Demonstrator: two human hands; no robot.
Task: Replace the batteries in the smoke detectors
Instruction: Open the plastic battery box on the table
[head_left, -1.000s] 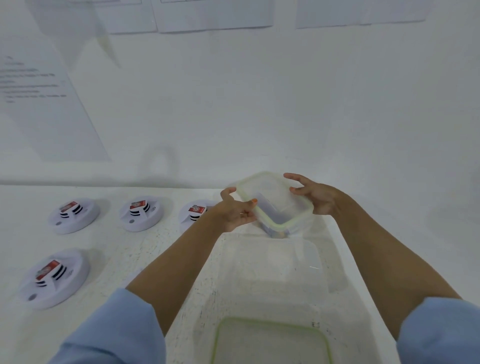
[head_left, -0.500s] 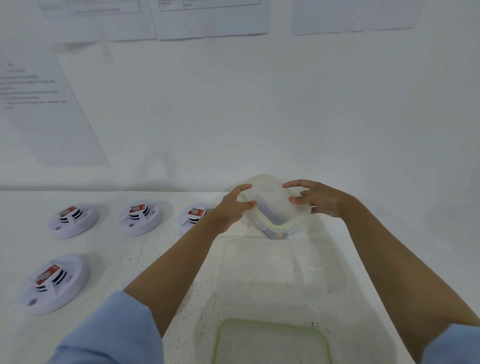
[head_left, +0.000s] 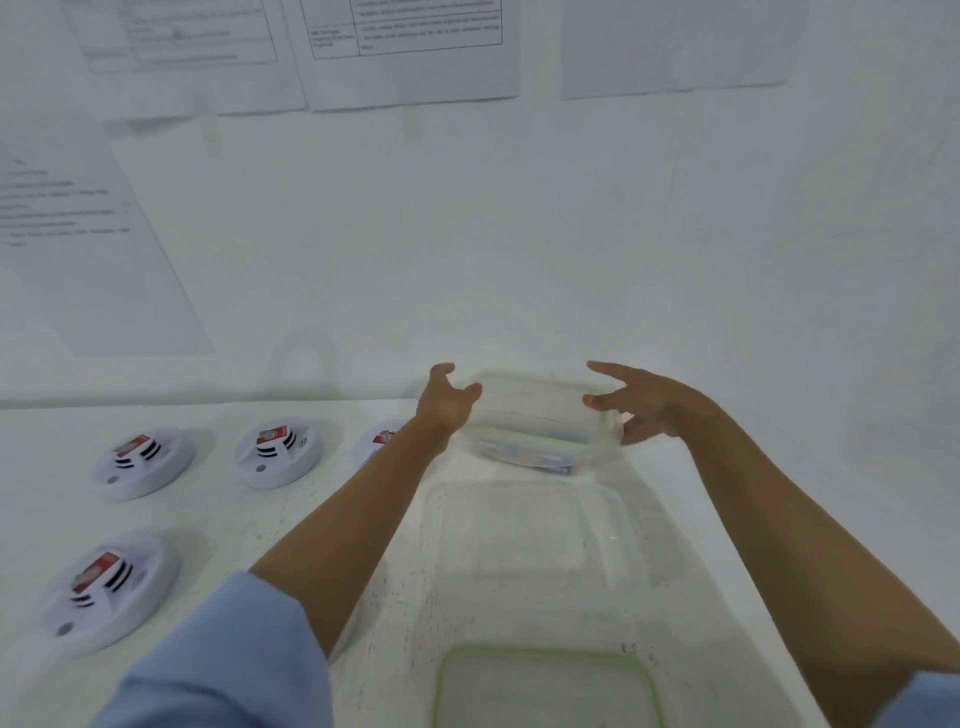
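Observation:
A clear lidded container (head_left: 540, 415) with a green seal lies flat on the white table close to the wall; bluish items show faintly through its side. My left hand (head_left: 447, 405) is at its left end, thumb touching the lid corner, fingers spread. My right hand (head_left: 644, 405) is at its right end with straight fingers, the thumb on the lid's edge. Several white round smoke detectors with red labels lie to the left: two in the far row (head_left: 143, 462) (head_left: 278, 452), a third (head_left: 379, 441) partly hidden by my left forearm, and one nearer (head_left: 109, 587).
An open clear plastic tub (head_left: 530, 535) stands in the middle of the table between my forearms. A green-rimmed lid (head_left: 545, 686) lies at the bottom edge. Printed sheets (head_left: 410, 47) hang on the wall behind the table.
The lidded container was held tilted above the table; it now lies flat farther back by the wall. Both hands have loosened from gripping it to spread fingers at its ends.

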